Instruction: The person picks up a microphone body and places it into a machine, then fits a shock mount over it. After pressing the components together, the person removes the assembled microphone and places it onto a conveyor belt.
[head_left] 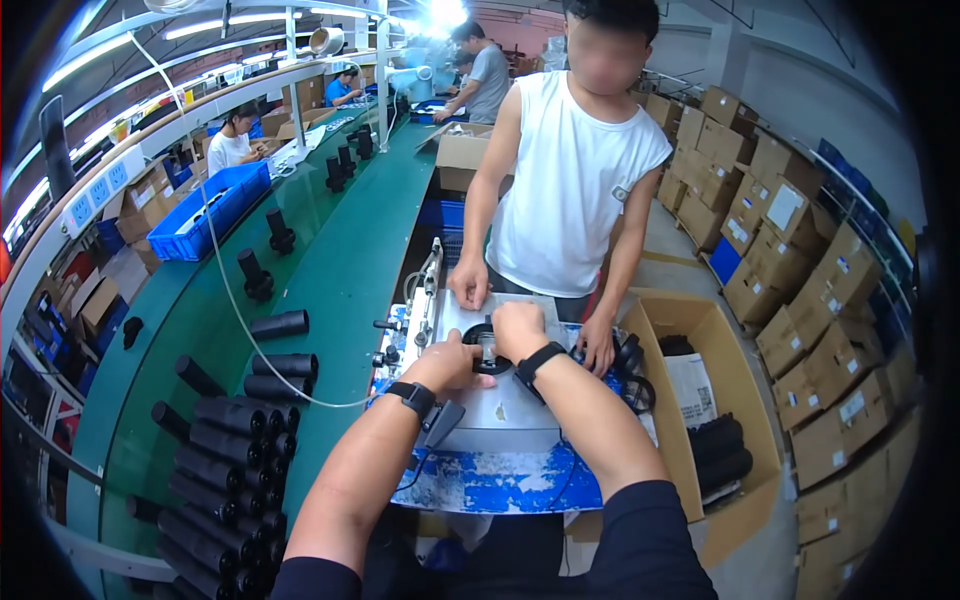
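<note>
My left hand (450, 363) is closed at the left side of a round black ring-shaped part (474, 338), its fingers reaching over the rim. The part lies on a silver metal plate (500, 412) in front of me. At the ring's far right side my right hand (521, 330) is curled closed, back of the hand up; what its fingers hold, if anything, is hidden. Left of my hands stands a metal clamp-like mechanism (429, 285) with black knobs. Across the plate, a person in a white sleeveless shirt (573, 180) has one hand (468, 283) near its far edge.
The person's other hand (597, 345) is beside black parts (628, 354) at the right. An open carton (765, 450) holds dark parts there. On the green bench (345, 215) to the left lie several black tubes (225, 440) and a blue crate (210, 215). A pale hose (240, 310) crosses it.
</note>
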